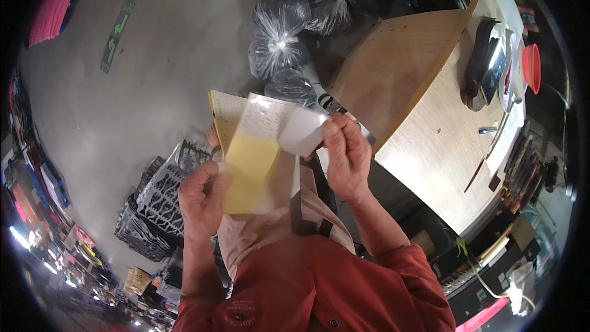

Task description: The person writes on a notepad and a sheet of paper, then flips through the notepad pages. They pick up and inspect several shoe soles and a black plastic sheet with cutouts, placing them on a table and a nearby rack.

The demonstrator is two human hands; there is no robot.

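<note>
My left hand grips the left edge of a pad of yellow and white sheets, held up in front of my lap. Handwriting shows on its upper pages, too blurred to read. Between the thumb and fingers of my right hand is the corner of a white slip of paper. The slip overlaps the pad's right side; whether it is attached to the pad is hard to tell.
At the right stands a wooden table bearing a pen, a dark flat object and a red cup. Tied plastic bags lie ahead on the floor. Black openwork plastic baskets are at my left.
</note>
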